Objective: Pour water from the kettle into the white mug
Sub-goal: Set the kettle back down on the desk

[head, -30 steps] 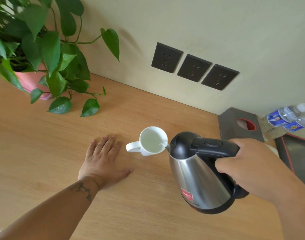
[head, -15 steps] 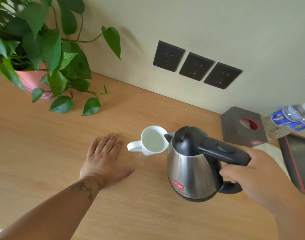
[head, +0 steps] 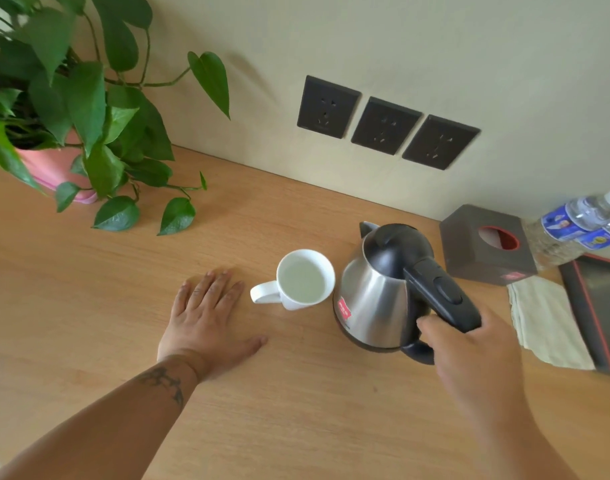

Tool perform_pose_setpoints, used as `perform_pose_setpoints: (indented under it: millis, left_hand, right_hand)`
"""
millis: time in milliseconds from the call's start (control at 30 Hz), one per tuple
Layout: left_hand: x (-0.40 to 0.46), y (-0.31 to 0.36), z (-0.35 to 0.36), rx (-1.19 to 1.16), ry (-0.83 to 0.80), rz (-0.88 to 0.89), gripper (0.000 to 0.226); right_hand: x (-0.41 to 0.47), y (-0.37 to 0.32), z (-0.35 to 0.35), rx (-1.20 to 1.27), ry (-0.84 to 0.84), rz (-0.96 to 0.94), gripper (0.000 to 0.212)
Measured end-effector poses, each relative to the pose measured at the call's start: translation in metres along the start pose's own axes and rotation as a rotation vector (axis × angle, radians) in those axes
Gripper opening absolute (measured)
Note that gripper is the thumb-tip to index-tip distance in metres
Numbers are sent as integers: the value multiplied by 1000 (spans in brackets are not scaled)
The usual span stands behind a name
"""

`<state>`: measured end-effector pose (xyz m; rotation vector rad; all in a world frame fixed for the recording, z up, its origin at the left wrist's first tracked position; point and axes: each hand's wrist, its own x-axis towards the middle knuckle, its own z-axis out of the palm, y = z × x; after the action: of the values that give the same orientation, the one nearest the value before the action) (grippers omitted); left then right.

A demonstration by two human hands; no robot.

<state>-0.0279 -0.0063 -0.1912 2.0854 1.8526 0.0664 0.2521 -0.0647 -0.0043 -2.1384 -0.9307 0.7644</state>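
The white mug point(head: 305, 280) stands on the wooden counter point(head: 296, 393) with water in it, its handle pointing left. Just right of it the steel kettle point(head: 376, 296) with a black lid and handle stands upright, its spout turned toward the wall. My right hand point(head: 469, 351) is curled around the lower end of the kettle's handle. My left hand point(head: 206, 317) lies flat on the counter, palm down and fingers apart, a little left of the mug and not touching it.
A potted plant point(head: 71, 133) in a pink pot fills the back left. Three dark wall sockets point(head: 386, 124) sit above the counter. At the right are a dark tissue box point(head: 483, 247), water bottles point(head: 580, 226), a folded cloth point(head: 546, 320) and a dark tray point(head: 598, 306).
The kettle went from tipped over the mug, pouring, to upright, and has moved right and down onto the counter beside the mug. My left hand has stayed flat.
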Motion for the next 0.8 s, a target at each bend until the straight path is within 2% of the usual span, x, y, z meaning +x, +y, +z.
perform_pose_setpoints:
  millis: [167, 300, 400, 800]
  left_hand:
    - [0, -1, 1, 9, 16, 5, 109]
    - [-1, -1, 1, 10, 25, 5, 109]
    - [-1, -1, 2, 10, 34, 7, 108]
    - [0, -2, 6, 16, 58, 12, 108]
  right_hand:
    - [7, 14, 26, 141, 123, 15, 18]
    - [14, 17, 42, 280, 161, 59, 11]
    - [25, 20, 52, 354, 206, 85, 17]
    - [62, 19, 71, 350, 303, 44, 21]
